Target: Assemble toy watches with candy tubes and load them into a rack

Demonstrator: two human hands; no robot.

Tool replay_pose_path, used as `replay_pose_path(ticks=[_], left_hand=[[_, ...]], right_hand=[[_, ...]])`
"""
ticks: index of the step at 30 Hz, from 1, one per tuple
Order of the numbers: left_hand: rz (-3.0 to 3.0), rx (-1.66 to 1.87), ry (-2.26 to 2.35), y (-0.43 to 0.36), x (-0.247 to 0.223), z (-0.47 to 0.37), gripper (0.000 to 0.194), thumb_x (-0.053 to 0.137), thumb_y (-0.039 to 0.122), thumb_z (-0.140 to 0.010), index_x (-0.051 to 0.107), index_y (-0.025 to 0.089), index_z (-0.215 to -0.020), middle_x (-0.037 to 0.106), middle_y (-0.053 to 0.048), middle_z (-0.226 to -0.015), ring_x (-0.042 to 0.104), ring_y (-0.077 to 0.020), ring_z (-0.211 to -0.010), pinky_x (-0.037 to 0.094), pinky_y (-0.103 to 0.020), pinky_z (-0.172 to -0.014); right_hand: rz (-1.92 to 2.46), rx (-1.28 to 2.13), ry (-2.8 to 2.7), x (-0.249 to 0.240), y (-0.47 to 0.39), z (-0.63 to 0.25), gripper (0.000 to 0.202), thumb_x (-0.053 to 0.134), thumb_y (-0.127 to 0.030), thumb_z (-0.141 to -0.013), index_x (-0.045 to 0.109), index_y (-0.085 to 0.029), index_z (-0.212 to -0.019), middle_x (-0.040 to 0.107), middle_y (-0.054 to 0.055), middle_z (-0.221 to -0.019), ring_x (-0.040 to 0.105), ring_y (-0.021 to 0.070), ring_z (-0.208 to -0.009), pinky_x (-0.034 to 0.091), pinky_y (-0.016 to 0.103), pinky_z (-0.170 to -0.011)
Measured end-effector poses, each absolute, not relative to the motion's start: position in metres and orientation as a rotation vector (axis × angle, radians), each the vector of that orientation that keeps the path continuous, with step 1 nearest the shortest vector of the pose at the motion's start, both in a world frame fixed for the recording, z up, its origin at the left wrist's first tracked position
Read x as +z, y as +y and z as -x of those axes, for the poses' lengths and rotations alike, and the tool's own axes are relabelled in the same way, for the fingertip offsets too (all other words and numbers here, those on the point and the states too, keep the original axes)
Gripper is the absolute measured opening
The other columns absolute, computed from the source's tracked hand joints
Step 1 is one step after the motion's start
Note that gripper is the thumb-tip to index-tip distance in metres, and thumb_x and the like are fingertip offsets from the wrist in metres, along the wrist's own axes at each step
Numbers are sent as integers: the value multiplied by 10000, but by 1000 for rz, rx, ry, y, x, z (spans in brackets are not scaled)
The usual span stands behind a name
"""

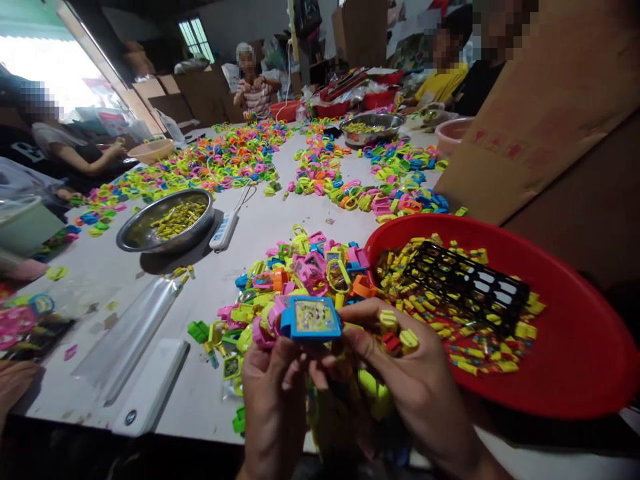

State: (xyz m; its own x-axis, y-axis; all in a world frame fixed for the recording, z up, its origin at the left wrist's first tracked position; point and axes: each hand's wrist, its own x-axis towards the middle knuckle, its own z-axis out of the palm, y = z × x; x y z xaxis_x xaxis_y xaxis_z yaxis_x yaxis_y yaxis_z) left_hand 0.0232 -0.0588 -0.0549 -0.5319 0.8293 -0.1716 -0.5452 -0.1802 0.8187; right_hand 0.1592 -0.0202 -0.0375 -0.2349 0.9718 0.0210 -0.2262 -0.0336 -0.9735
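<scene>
Held up between both hands is a blue toy watch (pixel 314 318) with a square picture face. My left hand (pixel 273 383) pinches its left side, with pink watch pieces (pixel 267 327) close against the fingers. My right hand (pixel 407 370) has thumb and fingertips at the watch's right edge. Small yellow pieces (pixel 409 339) and a red piece (pixel 391 343) rest in the curled fingers of that hand. Just beyond the hands lies a pile of colourful toy watches (pixel 315 267). The fingers partly hide what is below the watch.
At right, a red basin (pixel 565 373) holds small yellow pieces and a black plastic grid (pixel 467 283). A metal bowl (pixel 127 233), power strip (pixel 225 230), plastic sleeve (pixel 125 340) and white device (pixel 150 387) are left. A cardboard box (pixel 530 127) stands right; several people sit around.
</scene>
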Motion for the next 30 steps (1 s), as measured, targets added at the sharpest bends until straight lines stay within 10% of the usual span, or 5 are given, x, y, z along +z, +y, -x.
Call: replay_pose_path(ticks=[4,10,13,18,30], left_hand=[[-455,1990,1280,-49,-57,-5,398,908,514,-788,799,186,-986,778,-21,-898,688,-101,-651,557,-151,-562],[-747,1917,1789,-52,-67,11,369,839,536,-861,827,197,-1006,817,-20,-982,742,-130,-902,588,-167,-805],[-881,1881,1851,-58,-70,7,384,875,519,-815,828,205,-1031,832,-25,-1018,770,-180,-949,615,-220,-828],[-1181,1784,2191,-69,-76,1,315,876,467,-805,821,203,-968,810,18,-795,750,-147,-689,553,-181,-598],[-2113,1927,2116,-76,-108,5,200,879,238,-788,691,211,-725,730,2,-613,695,-190,-509,565,-266,-514]], right_hand=[[1006,1250,-1259,-36,5,-158,199,794,-417,-935,835,-240,-1017,714,-24,-677,554,99,-487,463,202,-465],[1030,566,-1465,-21,16,-166,78,733,-265,-987,801,-227,-1001,809,10,-956,735,159,-861,562,256,-799],[1100,979,-1401,-18,7,-171,191,799,-389,-932,709,-246,-843,673,-65,-654,611,118,-556,466,215,-520],[1022,1663,-1476,-23,-9,-175,200,706,-448,-1006,764,-261,-1042,723,-35,-894,680,139,-893,516,219,-811],[1126,1852,-1222,-27,-28,-181,465,707,-629,-949,765,-290,-1261,782,41,-1024,718,263,-1050,511,419,-1019]])
